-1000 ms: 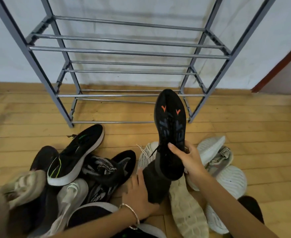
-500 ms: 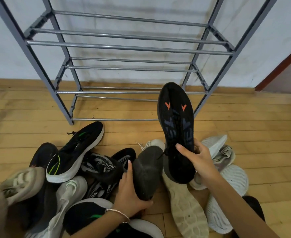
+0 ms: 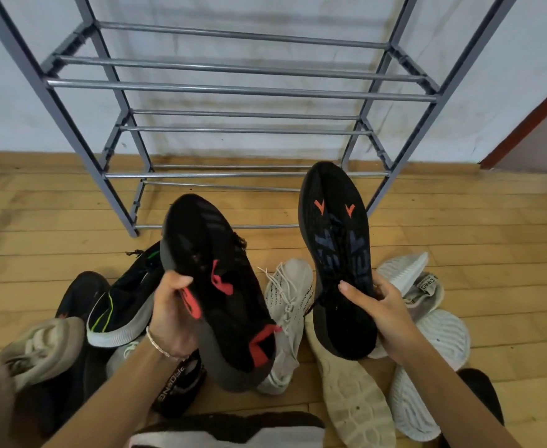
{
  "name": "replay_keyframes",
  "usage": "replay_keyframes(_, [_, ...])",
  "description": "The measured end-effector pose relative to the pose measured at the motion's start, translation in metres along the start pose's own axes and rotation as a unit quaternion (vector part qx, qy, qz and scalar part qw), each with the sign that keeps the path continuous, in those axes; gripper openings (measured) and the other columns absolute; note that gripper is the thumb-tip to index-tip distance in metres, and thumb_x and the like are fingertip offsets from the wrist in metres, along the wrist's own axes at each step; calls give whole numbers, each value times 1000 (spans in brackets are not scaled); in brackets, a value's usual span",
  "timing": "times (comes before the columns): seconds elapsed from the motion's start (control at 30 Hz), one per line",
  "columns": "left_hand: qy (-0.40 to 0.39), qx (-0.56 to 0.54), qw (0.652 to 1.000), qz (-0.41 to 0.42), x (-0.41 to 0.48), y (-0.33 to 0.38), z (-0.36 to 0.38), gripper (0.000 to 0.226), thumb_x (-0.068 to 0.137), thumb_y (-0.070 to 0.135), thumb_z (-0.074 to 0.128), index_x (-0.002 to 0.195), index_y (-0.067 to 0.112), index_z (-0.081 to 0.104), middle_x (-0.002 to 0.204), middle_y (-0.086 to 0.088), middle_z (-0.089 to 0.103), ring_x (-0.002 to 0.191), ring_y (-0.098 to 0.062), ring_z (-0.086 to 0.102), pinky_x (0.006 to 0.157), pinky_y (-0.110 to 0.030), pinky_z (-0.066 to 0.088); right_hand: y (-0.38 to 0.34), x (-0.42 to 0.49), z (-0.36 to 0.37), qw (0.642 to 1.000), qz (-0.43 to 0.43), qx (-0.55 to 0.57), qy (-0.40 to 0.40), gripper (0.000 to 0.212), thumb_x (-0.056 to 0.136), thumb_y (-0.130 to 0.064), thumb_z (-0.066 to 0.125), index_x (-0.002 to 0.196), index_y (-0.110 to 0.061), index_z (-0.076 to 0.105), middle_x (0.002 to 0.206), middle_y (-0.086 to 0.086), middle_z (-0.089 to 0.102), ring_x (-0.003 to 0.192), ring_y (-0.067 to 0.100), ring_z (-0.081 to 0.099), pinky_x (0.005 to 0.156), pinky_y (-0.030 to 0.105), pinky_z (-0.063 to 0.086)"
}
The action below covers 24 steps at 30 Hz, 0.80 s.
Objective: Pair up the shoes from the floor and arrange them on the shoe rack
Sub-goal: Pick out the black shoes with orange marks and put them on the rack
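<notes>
Shoes lie heaped on the wooden floor (image 3: 459, 240) in front of the shoe rack (image 3: 240, 90), and two black ones are lifted clear of the heap. The left hand (image 3: 172, 318) has its grip closed around a black shoe with red marks (image 3: 220, 286), held toe-up below the rack's lower-left foot, its sole edge turned left. The right hand (image 3: 382, 318) has its grip closed on the heel end of a black shoe with orange arrows (image 3: 337, 240), whose toe overlaps the rack's lowest front bar near the right leg; whether it touches the bar cannot be told. A gap of floor and a white laced shoe (image 3: 288, 305) sit between the two held shoes. Left of the rack's foot and nearer the camera rest a black shoe with green lines (image 3: 126, 302) and a beige shoe (image 3: 39, 347) at the frame edge. Below the rack's right leg lie an upturned cream sole (image 3: 353, 402) and white knit shoes (image 3: 427, 376). The rack's tiers of grey bars are bare, its back legs against the white wall (image 3: 508, 59). Open floor stretches along the rack's front, between its legs and out to its right.
</notes>
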<state>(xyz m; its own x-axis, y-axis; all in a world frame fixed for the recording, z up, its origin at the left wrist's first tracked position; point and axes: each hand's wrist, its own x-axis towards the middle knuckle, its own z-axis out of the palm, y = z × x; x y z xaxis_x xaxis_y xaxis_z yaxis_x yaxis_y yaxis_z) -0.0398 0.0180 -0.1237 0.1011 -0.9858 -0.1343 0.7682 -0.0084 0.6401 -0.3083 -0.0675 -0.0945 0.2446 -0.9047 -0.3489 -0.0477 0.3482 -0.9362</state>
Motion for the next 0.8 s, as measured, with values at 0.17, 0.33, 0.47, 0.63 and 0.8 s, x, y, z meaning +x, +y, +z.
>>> replay_keyframes(0.17, [24, -37, 998, -45, 4, -2, -9, 53, 75, 17, 32, 119, 5, 57, 108, -18, 64, 99, -34, 60, 86, -47, 51, 4, 0, 13, 998, 50, 27, -13, 47, 61, -26, 77, 106, -16, 66, 102, 1, 73, 95, 17, 68, 80, 32, 52])
replay_keyframes(0.33, [116, 73, 983, -123, -1, -21, -16, 59, 64, 22, 50, 119, 1, 57, 112, -24, 57, 103, -39, 54, 94, -51, 39, 20, -3, 29, 994, 99, 28, -21, 56, 59, -30, 79, 111, -15, 65, 106, 1, 72, 97, 17, 68, 84, 33, 53])
replay_keyframes(0.47, [150, 70, 979, -117, 0, -25, -16, 50, 69, 23, 47, 114, 5, 59, 107, -20, 58, 97, -36, 55, 88, -47, 43, 26, -4, 33, 994, 106, 28, -13, 59, 58, -31, 80, 113, -14, 64, 108, 2, 70, 99, 18, 66, 88, 35, 52])
replay_keyframes(0.63, [155, 135, 968, -144, 7, -21, -13, 44, 71, 20, 60, 114, 10, 62, 108, -16, 67, 98, -31, 63, 80, -40, 49, 31, -2, 32, 994, 104, 17, -17, 62, 58, -33, 80, 115, -15, 63, 109, 2, 70, 99, 17, 67, 85, 33, 52])
replay_keyframes(0.8, [213, 230, 938, -149, 26, -32, -13, 41, 77, 8, 70, 116, 15, 58, 106, -13, 68, 98, -30, 64, 82, -41, 52, 34, -1, 20, 995, 95, 13, -2, 57, 60, -31, 79, 113, -14, 64, 109, 4, 70, 100, 18, 66, 87, 36, 52])
